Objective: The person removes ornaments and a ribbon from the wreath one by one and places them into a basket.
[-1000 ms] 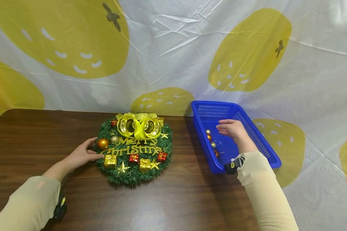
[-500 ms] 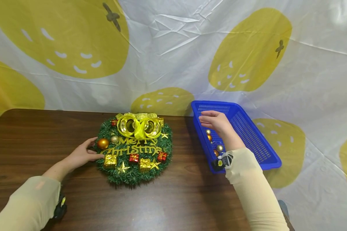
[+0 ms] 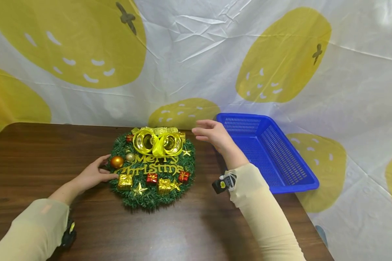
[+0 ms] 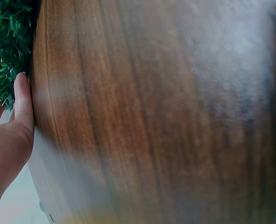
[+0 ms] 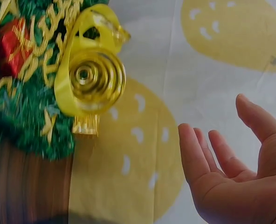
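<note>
A green Christmas wreath point(image 3: 137, 201) lies on the table, bearing gold "Merry Christmas" lettering, a pair of gold bells point(image 3: 145, 141), small gift boxes, stars and an orange ball point(image 3: 117, 162). At its left edge rests my left hand point(image 3: 94, 175), thumb and fingers spread apart against the greenery; in the left wrist view the thumb point(image 4: 24, 100) lies straight along the edge. Between the wreath and the blue basket point(image 3: 264, 154) hovers my right hand point(image 3: 215, 136). Its fingers are loosely bent, with nothing visible among them in the right wrist view.
The blue basket stands at the table's right side, partly hidden by the right forearm, which covers the balls inside. A white curtain point(image 3: 189, 54) with yellow fruit prints hangs behind the wooden table point(image 3: 170, 232).
My right hand has moved left from above the basket toward the wreath's upper right. The left hand and the wreath have stayed in place.
</note>
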